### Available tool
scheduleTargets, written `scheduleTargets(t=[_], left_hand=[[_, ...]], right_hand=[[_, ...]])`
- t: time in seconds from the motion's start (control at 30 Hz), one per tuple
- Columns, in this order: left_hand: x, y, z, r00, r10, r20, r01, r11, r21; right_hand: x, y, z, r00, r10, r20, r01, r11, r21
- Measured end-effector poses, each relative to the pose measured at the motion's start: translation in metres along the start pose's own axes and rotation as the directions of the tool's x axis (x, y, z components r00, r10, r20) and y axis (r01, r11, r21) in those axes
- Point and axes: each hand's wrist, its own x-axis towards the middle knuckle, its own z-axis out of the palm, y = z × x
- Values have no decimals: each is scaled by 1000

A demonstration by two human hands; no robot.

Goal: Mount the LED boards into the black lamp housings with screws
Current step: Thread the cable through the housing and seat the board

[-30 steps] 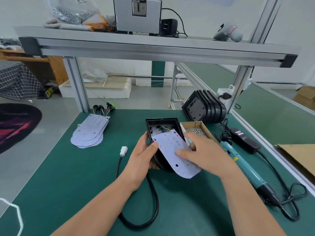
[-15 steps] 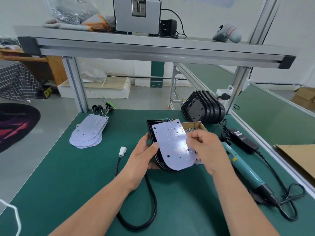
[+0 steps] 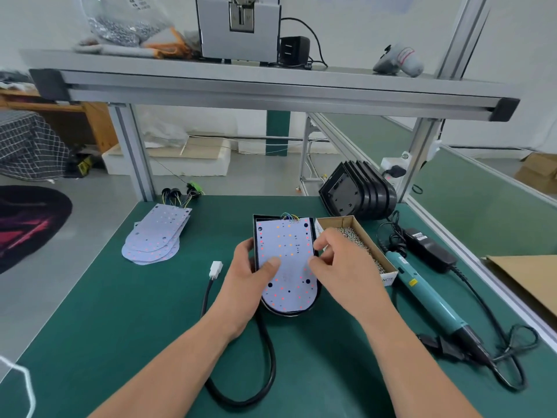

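The board (image 3: 286, 257) lay in the housing (image 3: 290, 312) on the worktop (image 3: 120, 327). The left hand (image 3: 244, 277) gripped both, thumb on top, and the right hand (image 3: 342, 263) pinched the board's edge. Nothing looked screwed down yet (the screwdriver (image 3: 428, 297) lay untouched), and spare boards (image 3: 156, 236) waited.

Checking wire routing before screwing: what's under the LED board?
The black housing, its rim showing around the board; colored wires emerge at the far edge. The housing's inside is covered.

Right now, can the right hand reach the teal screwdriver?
Likely yes, once the right hand lets go of the LED board: the screwdriver lies uncovered to its right, only the low screw box between.
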Motion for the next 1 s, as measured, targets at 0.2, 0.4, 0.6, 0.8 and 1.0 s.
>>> scheduleTargets(t=[0.2, 0.4, 0.6, 0.8, 1.0], left_hand=[[-4, 1, 2, 996, 23, 83, -26, 999, 37], [-9, 7, 3, 987, 49, 154, -60, 996, 67], [-9, 8, -1, 982, 7, 188, -4, 1000, -17], [-7, 10, 3, 995, -46, 92, 53, 995, -79], [-6, 8, 3, 998, -66, 15, 67, 992, -108]], right_hand=[[13, 7, 3, 994, 81, -74, -46, 920, 388], [18, 14, 7, 996, 86, -27, -60, 857, 512], [22, 10, 2, 995, 39, 95, -93, 736, 671], [21, 7, 1, 980, -37, 197, -102, 755, 647], [20, 4, 2, 965, -56, 256, -130, 746, 653]])
